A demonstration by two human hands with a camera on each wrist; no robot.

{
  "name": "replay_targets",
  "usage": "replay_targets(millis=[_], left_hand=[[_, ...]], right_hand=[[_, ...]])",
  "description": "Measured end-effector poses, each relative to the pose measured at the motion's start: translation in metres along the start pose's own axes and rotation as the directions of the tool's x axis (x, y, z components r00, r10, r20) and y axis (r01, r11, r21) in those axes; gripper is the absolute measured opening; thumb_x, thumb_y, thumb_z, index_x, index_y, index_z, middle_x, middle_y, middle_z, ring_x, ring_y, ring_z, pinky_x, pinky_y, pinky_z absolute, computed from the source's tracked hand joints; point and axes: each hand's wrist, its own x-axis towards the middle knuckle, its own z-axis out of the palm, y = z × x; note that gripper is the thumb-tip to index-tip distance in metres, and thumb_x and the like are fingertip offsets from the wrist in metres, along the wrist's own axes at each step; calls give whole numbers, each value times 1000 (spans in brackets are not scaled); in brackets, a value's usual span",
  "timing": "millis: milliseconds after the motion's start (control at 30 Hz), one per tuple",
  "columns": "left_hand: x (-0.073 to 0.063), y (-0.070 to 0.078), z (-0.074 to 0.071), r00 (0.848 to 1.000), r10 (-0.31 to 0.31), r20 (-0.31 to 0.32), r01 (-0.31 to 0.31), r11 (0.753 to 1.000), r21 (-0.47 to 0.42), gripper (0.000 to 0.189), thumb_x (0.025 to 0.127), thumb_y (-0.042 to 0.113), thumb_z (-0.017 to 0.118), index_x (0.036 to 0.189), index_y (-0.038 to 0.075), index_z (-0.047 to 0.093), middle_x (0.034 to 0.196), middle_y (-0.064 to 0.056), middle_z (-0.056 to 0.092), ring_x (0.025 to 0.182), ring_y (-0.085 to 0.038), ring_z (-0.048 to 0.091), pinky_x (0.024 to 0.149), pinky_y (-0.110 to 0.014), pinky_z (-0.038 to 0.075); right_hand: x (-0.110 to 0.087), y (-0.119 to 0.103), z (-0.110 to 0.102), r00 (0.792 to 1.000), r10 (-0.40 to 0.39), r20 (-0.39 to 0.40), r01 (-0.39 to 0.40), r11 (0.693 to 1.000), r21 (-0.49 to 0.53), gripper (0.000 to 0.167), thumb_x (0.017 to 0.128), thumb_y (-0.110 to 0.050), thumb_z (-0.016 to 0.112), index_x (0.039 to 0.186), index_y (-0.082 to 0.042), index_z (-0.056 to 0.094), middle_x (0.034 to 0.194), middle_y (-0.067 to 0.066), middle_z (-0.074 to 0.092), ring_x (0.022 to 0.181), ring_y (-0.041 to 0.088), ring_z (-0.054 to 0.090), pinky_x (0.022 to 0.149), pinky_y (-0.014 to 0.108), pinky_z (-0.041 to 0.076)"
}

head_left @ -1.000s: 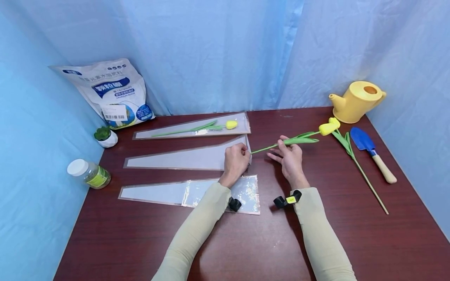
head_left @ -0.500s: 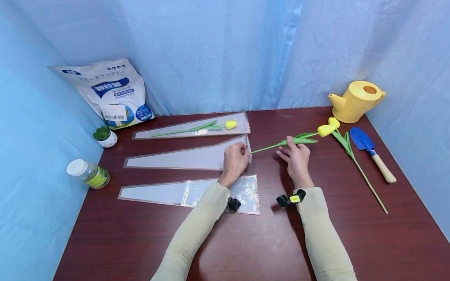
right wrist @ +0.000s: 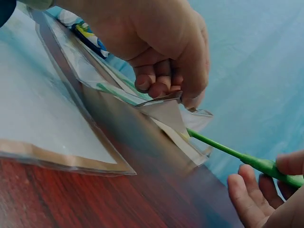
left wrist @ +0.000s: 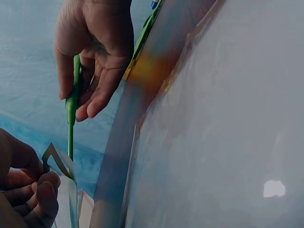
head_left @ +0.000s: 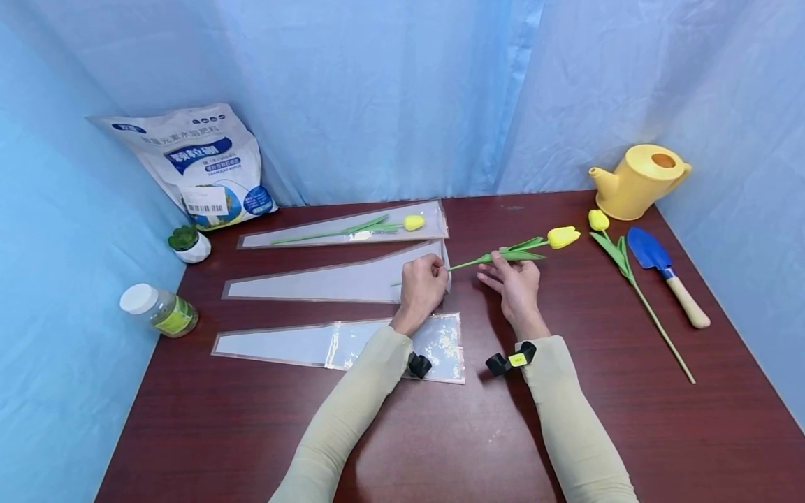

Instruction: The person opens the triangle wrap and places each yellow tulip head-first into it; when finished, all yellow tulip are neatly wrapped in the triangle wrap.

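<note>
My left hand [head_left: 423, 285] pinches the edge at the wide end of the middle flower sleeve [head_left: 314, 283], a clear tapered one with a white backing. That edge is lifted, and the mouth gapes in the right wrist view. Between thumb and fingers, my right hand [head_left: 516, 283] holds a yellow artificial tulip [head_left: 562, 237] near the base of its leaves. Its green stem [right wrist: 218, 146] runs through the mouth, and the tip shows inside the sleeve, left of my left hand. Leaves and bloom are outside, to the right. Part of the stem is hidden behind my left hand.
Behind lies a sleeve [head_left: 302, 237] with a tulip [head_left: 413, 223] on it; another sleeve [head_left: 270, 344] lies in front, under my left forearm. Rightward are a loose tulip [head_left: 654, 321], a blue trowel [head_left: 648, 248] and a watering can [head_left: 635, 185]. A bag [head_left: 207, 168], potted plant [head_left: 193, 248] and jar [head_left: 163, 312] stand left.
My right hand first slid right along the tulip, then moved left with it. The stem has gone further into the middle sleeve, its tip now showing past my left hand, which has stayed in place.
</note>
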Motion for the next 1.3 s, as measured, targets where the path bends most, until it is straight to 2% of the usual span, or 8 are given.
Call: replay_targets(millis=[100, 200, 367, 567, 833, 1033, 1167, 1300], left_hand=[[0, 0, 0, 1000, -2, -1, 2, 1000, -2, 15, 83, -1, 62, 86, 3, 77, 68, -7, 72, 64, -18, 70, 66, -29, 59], [1, 1, 0, 1000, 3, -4, -3, 1000, -2, 16, 82, -1, 62, 86, 4, 77, 67, -6, 72, 63, -17, 69, 65, -27, 59], [1, 2, 0, 1000, 12, -5, -12, 1000, -3, 15, 83, -1, 63, 85, 4, 77, 67, -6, 72, 62, -16, 68, 65, -26, 58], [0, 4, -1, 1000, 12, -9, -12, 1000, 0, 14, 82, 0, 63, 84, 5, 76, 64, -4, 70, 59, -12, 64, 63, -24, 56], [0, 3, -1, 1000, 11, -6, -11, 1000, -9, 14, 82, 0, 63, 84, 4, 76, 65, -6, 71, 61, -15, 66, 64, -27, 57], [0, 2, -2, 1000, 8, -8, -8, 1000, -12, 14, 83, 0, 63, 84, 4, 76, 65, -6, 71, 61, -15, 65, 63, -27, 57], [0, 1, -2, 1000, 4, -5, -4, 1000, -8, 14, 82, 0, 63, 84, 5, 76, 64, -5, 69, 59, -14, 62, 61, -25, 54], [0, 1, -1, 1000, 5, -2, -5, 1000, -6, 13, 82, 1, 63, 83, 5, 75, 63, -5, 68, 59, -13, 61, 61, -24, 53]], right_hand=[[1, -3, -1, 1000, 15, -25, -15, 1000, 24, 22, 97, -17, 65, 112, -4, 57, 88, -3, 70, 80, 15, 74, 71, 30, 63], [2, -6, -5, 996, 24, -88, -14, 994, 109, 16, 96, -19, 66, 102, -8, 57, 83, -2, 69, 75, 16, 72, 67, 29, 63], [3, -9, -9, 989, 51, -139, -21, 979, 204, 15, 97, -18, 65, 105, -9, 56, 82, 2, 68, 71, 18, 72, 63, 33, 63], [0, -5, -5, 991, 59, -119, -37, 983, 182, 17, 96, -17, 66, 107, -10, 55, 90, 1, 67, 76, 18, 75, 64, 34, 64], [-2, 1, 0, 993, 74, -91, -61, 988, 139, 17, 94, -16, 69, 107, -10, 59, 94, 0, 69, 77, 15, 74, 65, 32, 63], [-4, -1, -1, 995, 87, -38, -80, 984, 157, 21, 98, -31, 63, 108, -15, 54, 100, 3, 61, 79, 21, 76, 67, 37, 64], [-3, -1, -3, 994, 95, -51, -84, 981, 173, 21, 100, -34, 58, 106, -14, 53, 100, 3, 60, 78, 21, 76, 67, 37, 64], [-3, 2, -1, 993, 96, -75, -84, 985, 151, 20, 99, -31, 60, 105, -12, 56, 95, 2, 64, 77, 18, 76, 68, 36, 64]])
